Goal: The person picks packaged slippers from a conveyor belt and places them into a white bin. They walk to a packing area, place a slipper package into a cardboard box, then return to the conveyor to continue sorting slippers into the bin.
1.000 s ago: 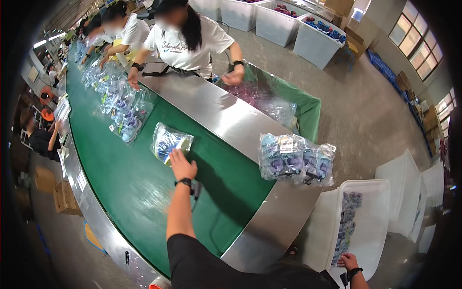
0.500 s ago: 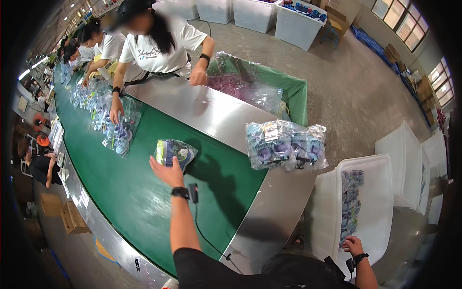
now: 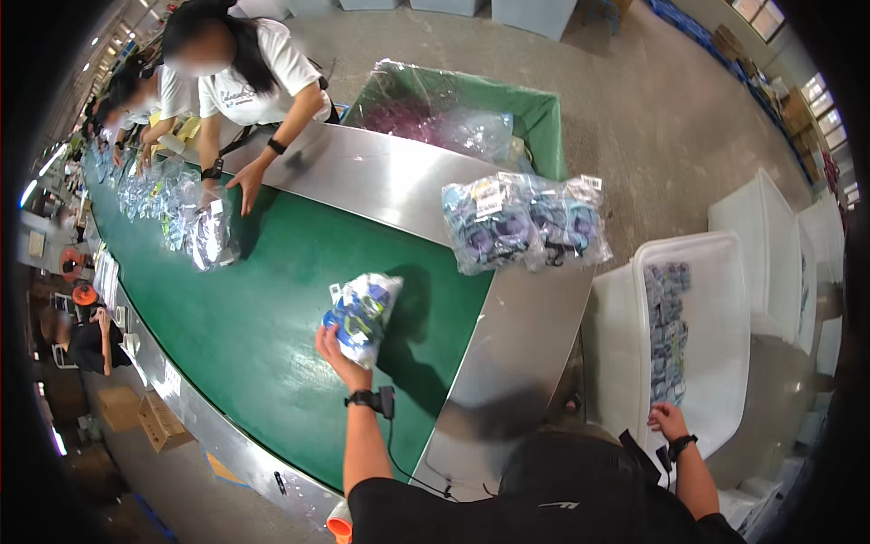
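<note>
My left hand (image 3: 340,352) grips a clear plastic bag of blue and white items (image 3: 362,313) and holds it lifted above the green conveyor belt (image 3: 263,308). A small black device hangs at that wrist. My right hand (image 3: 668,422) rests on the near rim of a white plastic bin (image 3: 716,299) that holds several small packets; whether it grips the rim I cannot tell. Two filled clear bags (image 3: 526,222) lie on the steel edge of the conveyor (image 3: 381,181), beyond both hands.
A person in a white shirt (image 3: 245,82) across the belt reaches onto it beside several more bags (image 3: 195,227). Other workers stand further along. A green bin lined with plastic (image 3: 462,113) sits at the belt's end. More white bins (image 3: 779,227) stand at right.
My left hand has picked the bag up off the belt and brought it nearer to me. My right hand has moved up to the white bin's rim. The view has shifted left.
</note>
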A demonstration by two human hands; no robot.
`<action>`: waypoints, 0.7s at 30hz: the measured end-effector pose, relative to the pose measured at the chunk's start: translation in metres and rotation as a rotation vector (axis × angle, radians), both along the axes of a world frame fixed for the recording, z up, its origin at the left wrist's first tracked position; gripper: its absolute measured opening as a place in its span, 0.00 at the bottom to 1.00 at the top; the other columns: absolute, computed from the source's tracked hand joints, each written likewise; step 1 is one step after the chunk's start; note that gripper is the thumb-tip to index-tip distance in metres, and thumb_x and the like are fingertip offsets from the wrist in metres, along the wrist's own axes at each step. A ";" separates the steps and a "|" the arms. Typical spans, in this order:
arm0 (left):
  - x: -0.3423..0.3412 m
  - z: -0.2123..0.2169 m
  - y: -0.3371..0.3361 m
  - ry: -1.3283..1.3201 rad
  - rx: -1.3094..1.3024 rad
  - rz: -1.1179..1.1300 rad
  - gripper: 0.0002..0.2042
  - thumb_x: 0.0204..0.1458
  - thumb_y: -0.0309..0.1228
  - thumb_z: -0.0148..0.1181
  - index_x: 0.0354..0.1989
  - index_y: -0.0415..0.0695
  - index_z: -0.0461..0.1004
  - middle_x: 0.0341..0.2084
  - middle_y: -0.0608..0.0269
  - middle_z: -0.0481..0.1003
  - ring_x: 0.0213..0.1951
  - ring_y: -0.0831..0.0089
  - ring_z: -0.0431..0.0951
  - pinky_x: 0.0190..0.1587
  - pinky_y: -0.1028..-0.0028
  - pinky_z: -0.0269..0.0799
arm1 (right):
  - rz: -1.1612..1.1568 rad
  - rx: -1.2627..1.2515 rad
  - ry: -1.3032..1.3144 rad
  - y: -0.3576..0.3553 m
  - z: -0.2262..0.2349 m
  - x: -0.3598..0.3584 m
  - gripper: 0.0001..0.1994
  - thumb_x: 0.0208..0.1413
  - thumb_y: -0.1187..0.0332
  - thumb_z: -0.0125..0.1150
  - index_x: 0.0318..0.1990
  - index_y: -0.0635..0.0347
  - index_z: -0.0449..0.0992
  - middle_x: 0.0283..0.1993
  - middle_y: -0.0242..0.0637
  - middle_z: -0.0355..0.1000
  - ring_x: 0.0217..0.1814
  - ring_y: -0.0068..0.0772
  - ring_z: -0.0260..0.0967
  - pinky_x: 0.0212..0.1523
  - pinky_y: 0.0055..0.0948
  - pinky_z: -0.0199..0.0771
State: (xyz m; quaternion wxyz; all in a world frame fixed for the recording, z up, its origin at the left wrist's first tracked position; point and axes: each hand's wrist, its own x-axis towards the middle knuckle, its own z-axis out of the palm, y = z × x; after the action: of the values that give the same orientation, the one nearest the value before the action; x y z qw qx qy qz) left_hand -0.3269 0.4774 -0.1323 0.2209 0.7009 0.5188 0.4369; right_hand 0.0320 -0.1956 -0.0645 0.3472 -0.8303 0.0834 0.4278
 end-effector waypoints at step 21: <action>0.167 0.092 -0.158 -0.169 -0.526 -0.770 0.43 0.45 0.28 0.67 0.71 0.42 0.50 0.65 0.47 0.58 0.61 0.56 0.64 0.65 0.54 0.55 | -0.133 0.129 -0.333 -0.028 -0.020 -0.040 0.18 0.55 0.56 0.61 0.47 0.60 0.76 0.39 0.39 0.78 0.43 0.34 0.76 0.44 0.34 0.74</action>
State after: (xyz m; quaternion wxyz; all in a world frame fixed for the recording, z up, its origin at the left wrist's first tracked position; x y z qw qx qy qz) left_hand -0.1600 0.3192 -0.0405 0.5782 0.7244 0.2948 0.2323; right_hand -0.0078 -0.2231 -0.0847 0.4363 -0.8583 0.0521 0.2650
